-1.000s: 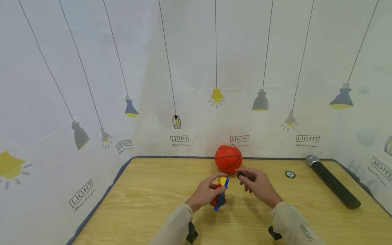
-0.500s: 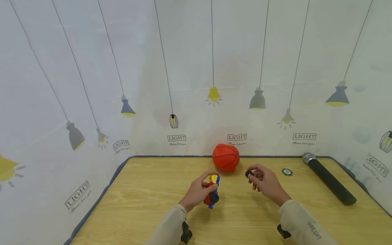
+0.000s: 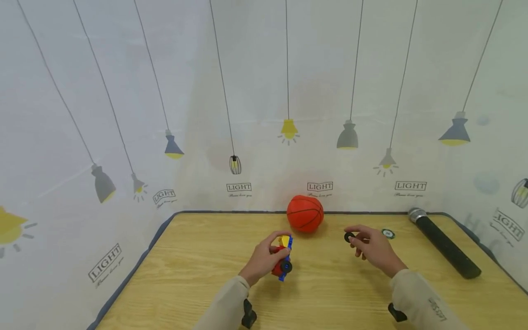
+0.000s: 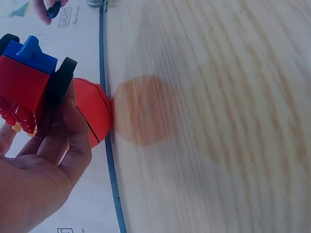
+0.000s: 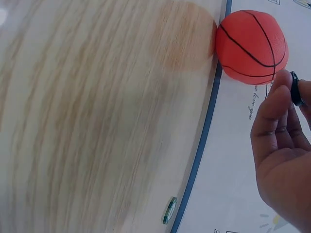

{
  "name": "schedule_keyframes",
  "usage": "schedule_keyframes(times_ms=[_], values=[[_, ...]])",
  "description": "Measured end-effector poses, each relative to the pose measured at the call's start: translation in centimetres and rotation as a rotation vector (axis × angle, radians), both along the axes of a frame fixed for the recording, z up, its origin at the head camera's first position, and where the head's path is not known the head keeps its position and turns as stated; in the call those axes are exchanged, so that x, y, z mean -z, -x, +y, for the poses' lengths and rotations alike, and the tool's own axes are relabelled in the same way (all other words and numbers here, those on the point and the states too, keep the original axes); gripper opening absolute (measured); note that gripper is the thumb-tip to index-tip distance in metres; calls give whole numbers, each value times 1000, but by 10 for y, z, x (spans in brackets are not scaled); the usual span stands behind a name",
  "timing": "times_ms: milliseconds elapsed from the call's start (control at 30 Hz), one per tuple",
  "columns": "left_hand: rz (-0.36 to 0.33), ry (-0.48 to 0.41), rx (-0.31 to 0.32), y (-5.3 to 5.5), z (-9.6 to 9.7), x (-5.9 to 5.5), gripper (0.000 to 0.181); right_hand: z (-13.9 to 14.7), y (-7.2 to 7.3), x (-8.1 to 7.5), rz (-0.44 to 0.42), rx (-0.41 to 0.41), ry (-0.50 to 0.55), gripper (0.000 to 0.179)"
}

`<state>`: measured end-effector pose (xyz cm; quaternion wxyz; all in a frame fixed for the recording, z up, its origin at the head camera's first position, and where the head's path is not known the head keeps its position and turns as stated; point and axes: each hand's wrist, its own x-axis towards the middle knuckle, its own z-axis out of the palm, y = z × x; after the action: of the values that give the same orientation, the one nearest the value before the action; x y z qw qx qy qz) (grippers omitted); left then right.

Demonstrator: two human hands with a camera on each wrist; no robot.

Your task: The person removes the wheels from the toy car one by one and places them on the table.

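The left hand [image 3: 264, 261] grips a toy brick car [image 3: 282, 263], red, blue and yellow with black wheels, its fingers [image 4: 73, 141] curled round the red body just in front of the orange basketball [image 3: 305, 213]. The right hand [image 3: 373, 250] pinches a small black wheel [image 3: 349, 237] between thumb and fingertips, to the right of the basketball and above the wooden worktop [image 3: 185, 275]. Further right of the basketball lie a green poker chip [image 3: 387, 233] and a black microphone [image 3: 443, 243].
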<state>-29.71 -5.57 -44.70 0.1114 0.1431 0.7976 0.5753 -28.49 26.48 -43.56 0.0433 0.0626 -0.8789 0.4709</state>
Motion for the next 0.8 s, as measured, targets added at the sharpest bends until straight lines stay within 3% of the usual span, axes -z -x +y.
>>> schedule_keyframes(times_ms=[300,800], values=[[-15,24,-13,1,1,-5,42,10,7,6,-61,0,-32,35],[-29,38,-15,0,4,-4,38,19,22,18,-182,64,-54,24]])
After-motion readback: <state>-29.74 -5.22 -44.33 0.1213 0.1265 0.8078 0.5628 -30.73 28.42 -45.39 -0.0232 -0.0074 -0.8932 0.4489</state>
